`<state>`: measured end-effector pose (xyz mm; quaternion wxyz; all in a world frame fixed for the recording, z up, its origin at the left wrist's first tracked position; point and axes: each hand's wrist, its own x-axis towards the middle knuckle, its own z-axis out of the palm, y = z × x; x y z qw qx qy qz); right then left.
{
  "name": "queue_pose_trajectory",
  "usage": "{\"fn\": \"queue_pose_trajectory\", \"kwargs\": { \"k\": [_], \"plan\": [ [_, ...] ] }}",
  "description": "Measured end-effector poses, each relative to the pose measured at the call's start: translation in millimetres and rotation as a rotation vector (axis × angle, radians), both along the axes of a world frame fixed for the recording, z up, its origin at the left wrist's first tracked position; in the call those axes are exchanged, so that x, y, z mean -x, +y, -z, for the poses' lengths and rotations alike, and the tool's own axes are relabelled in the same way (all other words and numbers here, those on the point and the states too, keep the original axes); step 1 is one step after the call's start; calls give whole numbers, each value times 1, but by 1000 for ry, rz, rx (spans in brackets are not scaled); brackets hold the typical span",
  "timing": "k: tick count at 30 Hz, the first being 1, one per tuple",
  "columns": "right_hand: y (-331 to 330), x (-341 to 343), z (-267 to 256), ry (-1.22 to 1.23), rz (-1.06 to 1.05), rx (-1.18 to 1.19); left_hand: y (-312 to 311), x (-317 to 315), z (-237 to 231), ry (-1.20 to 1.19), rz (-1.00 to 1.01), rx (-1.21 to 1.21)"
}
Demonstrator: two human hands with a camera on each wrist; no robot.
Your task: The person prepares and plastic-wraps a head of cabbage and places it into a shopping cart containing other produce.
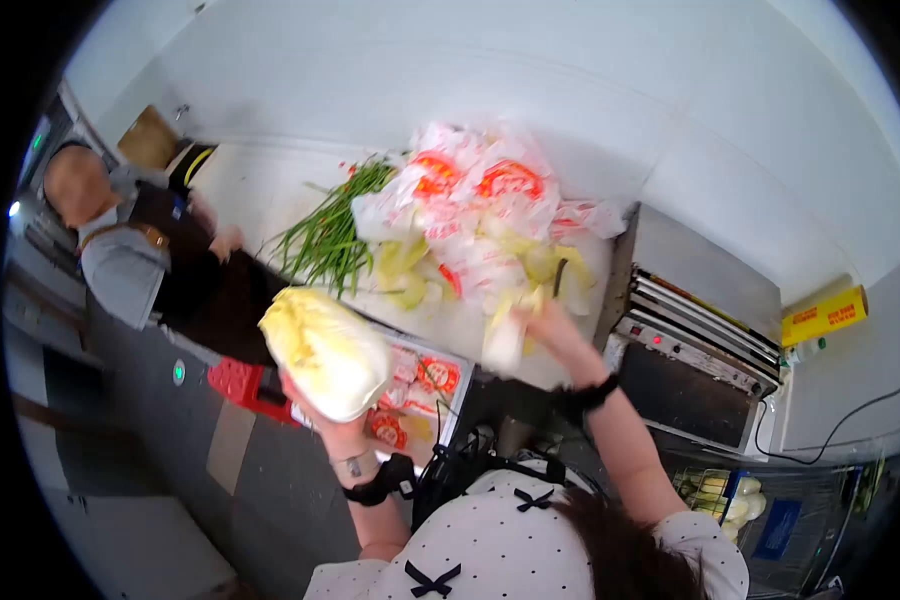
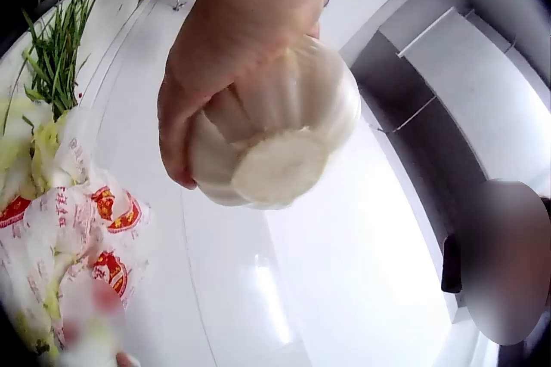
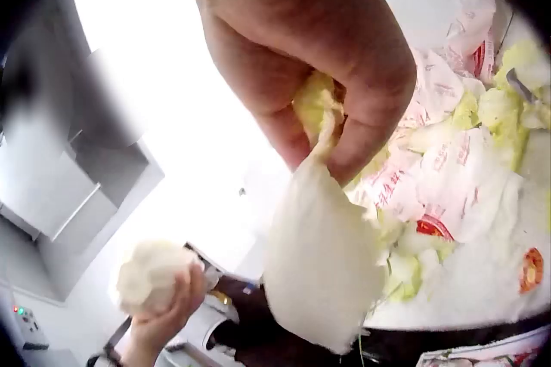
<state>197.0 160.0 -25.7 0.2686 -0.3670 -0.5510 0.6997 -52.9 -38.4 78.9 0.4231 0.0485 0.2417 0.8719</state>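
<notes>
Tabletop: stretching ahead of both hands.
Plastic bags: lying beyond the right hand, among loose leaves.
Cabbage head: lying left of the right hand, the left being nearer; long axis slanting, leafy end pointing away leftward, base facing the body.
Left hand: gripping the cabbage, apart from the right.
Right hand: pinching a single leaf, its white end hanging.

A yellow-white cabbage is held aloft, tilted, its flat base exposed. Near it, a loose leaf is pinched by its yellow end, white part down.
</notes>
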Motion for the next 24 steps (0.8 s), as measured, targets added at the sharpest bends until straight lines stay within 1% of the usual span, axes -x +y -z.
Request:
{"fn": "queue_pose_trajectory", "kwargs": {
  "k": [1,2,3,5,6,7,9,11,13,15,16,19,20,23,24],
  "plan": [
    [20,7,7,-195,151,-91,-2,-2,4,-8,40,-13],
    [37,13,10,-383,296,-192,-3,-6,10,-15,-6,76],
    [38,14,7,-481,349,-334,-3,-9,14,-19,-58,160],
    [41,17,1,-718,483,-599,1,-17,8,61,-25,163],
    [26,20,-13,-571,499,-686,0,-13,23,68,35,93],
    [6,21,-32,-430,515,-762,2,-19,13,57,67,93],
    [-42,35,-59,53,305,-418,4,-21,21,128,179,28],
    [-84,39,-88,369,-79,-87,8,-29,17,222,252,72],
    [-107,46,-104,468,-143,-64,12,-39,7,282,318,100],
    [-117,42,-119,406,-67,-252,18,-53,-3,302,366,108],
    [-121,37,-126,368,-30,-342,20,-59,-5,302,391,58],
    [-129,22,-149,7,47,-875,23,-67,-6,273,443,46],
    [-131,20,-154,-6,57,-875,24,-69,-6,278,458,48],
    [-130,15,-158,-89,20,-1052,23,-71,-4,316,519,61],
    [-131,14,-158,-95,26,-1046,22,-68,-1,340,553,71]
  ]
}}
